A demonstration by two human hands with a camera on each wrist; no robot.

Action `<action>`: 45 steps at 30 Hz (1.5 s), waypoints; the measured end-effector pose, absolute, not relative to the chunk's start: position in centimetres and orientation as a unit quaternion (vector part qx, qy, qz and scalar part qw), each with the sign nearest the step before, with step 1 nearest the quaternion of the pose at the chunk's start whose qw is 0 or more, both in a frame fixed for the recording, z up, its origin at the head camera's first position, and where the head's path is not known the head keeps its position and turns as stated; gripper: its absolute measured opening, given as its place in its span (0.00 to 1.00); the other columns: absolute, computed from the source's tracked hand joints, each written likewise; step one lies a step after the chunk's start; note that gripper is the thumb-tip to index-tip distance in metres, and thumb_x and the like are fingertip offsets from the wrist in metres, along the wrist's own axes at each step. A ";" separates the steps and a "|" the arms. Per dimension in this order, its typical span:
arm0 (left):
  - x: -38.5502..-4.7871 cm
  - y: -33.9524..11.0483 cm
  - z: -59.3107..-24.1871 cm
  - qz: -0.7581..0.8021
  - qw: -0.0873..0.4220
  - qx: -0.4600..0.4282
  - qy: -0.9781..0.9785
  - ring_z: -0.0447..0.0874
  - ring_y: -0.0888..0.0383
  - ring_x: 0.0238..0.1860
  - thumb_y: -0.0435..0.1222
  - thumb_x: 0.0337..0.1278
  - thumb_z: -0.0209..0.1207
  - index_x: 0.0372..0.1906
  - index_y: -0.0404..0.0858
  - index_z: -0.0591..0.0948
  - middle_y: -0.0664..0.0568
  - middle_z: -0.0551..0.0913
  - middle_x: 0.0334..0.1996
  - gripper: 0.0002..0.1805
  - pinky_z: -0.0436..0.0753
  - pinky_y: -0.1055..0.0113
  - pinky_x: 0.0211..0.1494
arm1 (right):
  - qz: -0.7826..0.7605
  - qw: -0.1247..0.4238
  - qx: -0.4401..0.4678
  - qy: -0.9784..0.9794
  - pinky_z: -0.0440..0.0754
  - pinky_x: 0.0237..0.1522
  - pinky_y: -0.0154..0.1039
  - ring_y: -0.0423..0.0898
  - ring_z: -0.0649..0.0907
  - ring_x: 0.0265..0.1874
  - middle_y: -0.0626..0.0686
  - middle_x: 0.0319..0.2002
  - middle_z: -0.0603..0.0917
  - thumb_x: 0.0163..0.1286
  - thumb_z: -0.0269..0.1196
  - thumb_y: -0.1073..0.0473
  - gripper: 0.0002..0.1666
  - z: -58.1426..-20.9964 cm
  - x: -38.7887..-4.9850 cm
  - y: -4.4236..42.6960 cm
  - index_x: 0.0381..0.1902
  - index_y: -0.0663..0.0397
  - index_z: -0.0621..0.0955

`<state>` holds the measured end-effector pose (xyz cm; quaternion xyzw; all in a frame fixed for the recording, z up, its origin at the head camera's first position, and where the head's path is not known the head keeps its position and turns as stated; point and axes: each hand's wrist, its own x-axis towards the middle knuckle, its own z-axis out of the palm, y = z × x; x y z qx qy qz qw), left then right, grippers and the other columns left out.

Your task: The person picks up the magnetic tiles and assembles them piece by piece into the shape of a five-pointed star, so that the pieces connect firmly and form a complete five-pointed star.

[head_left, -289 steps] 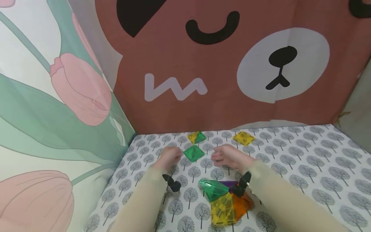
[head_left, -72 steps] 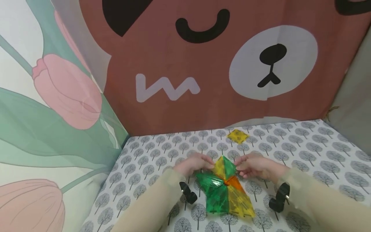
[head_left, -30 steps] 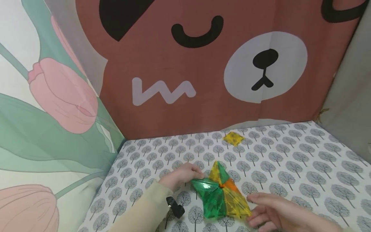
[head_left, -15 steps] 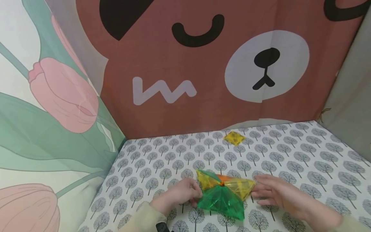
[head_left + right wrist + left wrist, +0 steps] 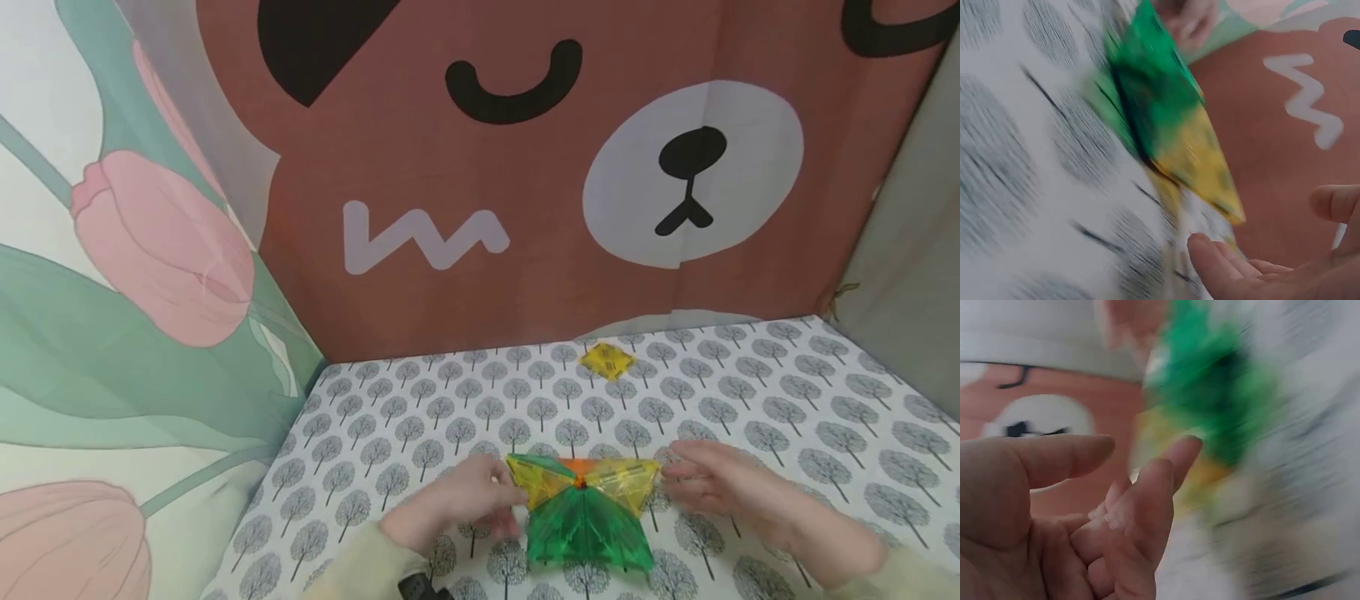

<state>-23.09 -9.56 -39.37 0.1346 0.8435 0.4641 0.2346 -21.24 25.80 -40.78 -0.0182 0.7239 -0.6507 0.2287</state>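
Note:
A raised star-like piece built of see-through magnetic tiles (image 5: 588,529) stands on the tree-print cloth. Its green part faces the near side, yellow points stick out left and right, and orange shows behind the middle. My left hand (image 5: 461,500) is beside the left yellow point; in the left wrist view its thumb and fingers (image 5: 1147,500) are apart with nothing between them. At the right yellow point, my right hand (image 5: 742,500) has its fingers loosely extended; the right wrist view shows these fingers (image 5: 1216,262) just off the yellow tile (image 5: 1194,165). Both wrist views are partly blurred.
A loose yellow diamond-shaped tile (image 5: 607,361) lies farther back on the cloth (image 5: 420,408). Behind rises a brown bear-print hanging (image 5: 450,308), with a tulip-print curtain (image 5: 165,367) on the left and a pale curtain (image 5: 907,275) on the right.
Loose green and yellow-green tiles seen earlier at the back are gone from there; the star gained a yellow-green point. It has since turned, that point swinging leftward. Both hands moved round its sides.

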 end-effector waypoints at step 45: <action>-40.6 1.3 -40.3 0.493 0.258 -0.001 0.831 0.80 0.59 0.24 0.27 0.65 0.59 0.38 0.27 0.84 0.44 0.85 0.29 0.06 0.84 0.67 0.41 | -0.641 0.226 -0.005 0.734 0.83 0.50 0.47 0.55 0.85 0.42 0.69 0.49 0.78 0.70 0.53 0.76 0.21 -42.5 -37.3 24.2 0.59 0.83 0.68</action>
